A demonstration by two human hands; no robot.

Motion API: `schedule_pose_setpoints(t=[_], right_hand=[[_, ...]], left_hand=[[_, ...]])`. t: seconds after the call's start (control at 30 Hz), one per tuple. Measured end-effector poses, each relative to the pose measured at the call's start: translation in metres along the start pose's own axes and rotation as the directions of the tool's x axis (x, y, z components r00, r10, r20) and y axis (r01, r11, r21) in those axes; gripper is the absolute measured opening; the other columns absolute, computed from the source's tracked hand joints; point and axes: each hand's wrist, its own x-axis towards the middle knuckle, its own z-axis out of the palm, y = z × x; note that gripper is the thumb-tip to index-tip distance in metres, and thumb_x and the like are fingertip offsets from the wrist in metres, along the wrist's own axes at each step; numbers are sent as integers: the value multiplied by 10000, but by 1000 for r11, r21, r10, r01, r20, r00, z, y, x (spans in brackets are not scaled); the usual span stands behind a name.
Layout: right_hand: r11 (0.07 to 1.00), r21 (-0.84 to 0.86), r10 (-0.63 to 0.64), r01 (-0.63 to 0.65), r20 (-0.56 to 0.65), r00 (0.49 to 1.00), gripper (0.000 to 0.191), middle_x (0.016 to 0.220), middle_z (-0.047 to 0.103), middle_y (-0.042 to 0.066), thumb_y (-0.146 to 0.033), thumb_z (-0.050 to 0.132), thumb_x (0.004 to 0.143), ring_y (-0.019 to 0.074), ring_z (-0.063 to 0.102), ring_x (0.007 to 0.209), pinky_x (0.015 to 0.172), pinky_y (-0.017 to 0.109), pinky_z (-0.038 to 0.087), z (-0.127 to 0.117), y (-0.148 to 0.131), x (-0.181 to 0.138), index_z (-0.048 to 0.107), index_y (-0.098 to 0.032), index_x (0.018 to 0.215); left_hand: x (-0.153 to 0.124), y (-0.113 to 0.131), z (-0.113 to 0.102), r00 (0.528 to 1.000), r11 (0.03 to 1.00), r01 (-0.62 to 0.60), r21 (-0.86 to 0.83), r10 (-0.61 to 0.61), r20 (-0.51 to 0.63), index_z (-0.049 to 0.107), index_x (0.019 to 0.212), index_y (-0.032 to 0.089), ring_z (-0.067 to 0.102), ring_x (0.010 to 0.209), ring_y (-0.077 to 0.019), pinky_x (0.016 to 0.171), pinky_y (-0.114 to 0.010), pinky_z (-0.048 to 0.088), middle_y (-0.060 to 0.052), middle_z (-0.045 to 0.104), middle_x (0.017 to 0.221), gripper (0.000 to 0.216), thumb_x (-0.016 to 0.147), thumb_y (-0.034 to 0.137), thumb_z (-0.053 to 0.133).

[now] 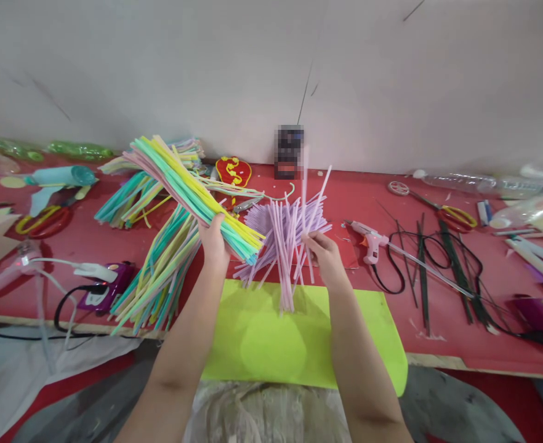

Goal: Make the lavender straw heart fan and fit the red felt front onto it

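Note:
My left hand (215,241) is wrapped round a thick bundle of pipe cleaners (179,184) in yellow, mint green and dusty pink, tilted down to the right. In my right hand (324,252) the fingers pinch a pale lilac pipe cleaner (305,191) that points upward and is blurred at its tip. Between my hands lies a loose crossed pile of lilac pipe cleaners (283,227), partly over a lime-yellow sheet (262,344). More multicoloured pipe cleaners (160,277) lie under and left of my left hand.
A pink glue gun (370,239) with a cord lies to the right, near dark green stems (423,277) and scissors (458,216). At left are a purple power strip (109,289), another glue gun (15,271) and scissors (45,220). Plastic bottles (460,181) line the wall.

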Motion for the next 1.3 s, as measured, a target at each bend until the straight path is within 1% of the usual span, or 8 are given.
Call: schedule_pose_setpoints(t=[0.13, 0.27, 0.37, 0.57, 0.73, 0.97, 1.1, 1.3], right_hand=[[891, -446, -88, 86, 15, 996, 393, 526, 451, -29, -525, 554, 766, 112, 376, 531, 538, 251, 296, 6, 6, 0, 502, -192, 565], [816, -573, -127, 81, -40, 991, 479, 492, 425, -27, -576, 472, 820, 109, 367, 516, 521, 250, 274, 5, 6, 0, 516, -184, 548], [890, -444, -124, 102, -22, 992, 503, 486, 433, -31, -618, 467, 817, 102, 379, 490, 498, 242, 289, 6, 1, -1, 576, -177, 600], [992, 104, 25, -75, 415, 909, 507, 623, 593, -8, -666, 453, 811, 102, 474, 460, 432, 232, 371, 21, 4, -13, 658, -206, 876], [957, 246, 39, -157, 426, 904, 576, 784, 685, 28, -675, 599, 698, 185, 644, 679, 606, 301, 530, 27, 12, -18, 636, -211, 1037], [989, 115, -125, 96, 282, 951, 468, 988, 665, 31, -518, 657, 731, 210, 621, 920, 781, 324, 527, 28, -1, -17, 583, -231, 1094], [984, 17, -176, 178, 268, 947, 337, 811, 615, -4, -486, 671, 730, 163, 579, 741, 665, 287, 496, 32, -3, -20, 549, -219, 896], [976, 31, -219, 217, 166, 961, 288, 667, 520, -47, -485, 600, 801, 108, 480, 569, 526, 237, 395, 34, -4, -22, 476, -226, 809]], left_hand=[[-7, 7, 2, 996, 998, 70, -8, -69, 61, 515, 879, 204, 563, 563, -102, 588, -230, 479, 56, 560, 667, 306, 600, 231, 641], [-25, 14, 6, 921, 953, 295, 71, -303, 243, 552, 866, 163, 628, 612, -159, 609, -279, 513, 6, 602, 664, 288, 620, 291, 631], [-41, 13, 9, 810, 888, 430, 161, -458, 366, 591, 916, 148, 663, 665, -212, 631, -334, 537, -41, 651, 699, 346, 624, 329, 632], [-65, -2, 12, 659, 839, 474, 270, -540, 523, 628, 1011, 146, 687, 792, -284, 694, -389, 555, -96, 710, 799, 478, 622, 417, 684], [-70, -17, 8, 574, 866, 373, 332, -497, 651, 612, 1073, 187, 671, 925, -292, 787, -390, 543, -109, 706, 986, 623, 559, 488, 796], [-68, -26, 10, 645, 898, 319, 301, -439, 625, 581, 1127, 191, 599, 1102, -288, 929, -414, 482, -107, 688, 1024, 610, 634, 517, 732], [-67, -24, 12, 767, 924, 284, 258, -380, 517, 573, 1131, 224, 605, 1095, -255, 952, -389, 476, -56, 687, 1026, 513, 652, 328, 725], [-70, -10, 19, 772, 881, 433, 190, -472, 425, 621, 1008, 156, 669, 917, -267, 809, -374, 546, -68, 711, 887, 379, 700, 374, 653]])
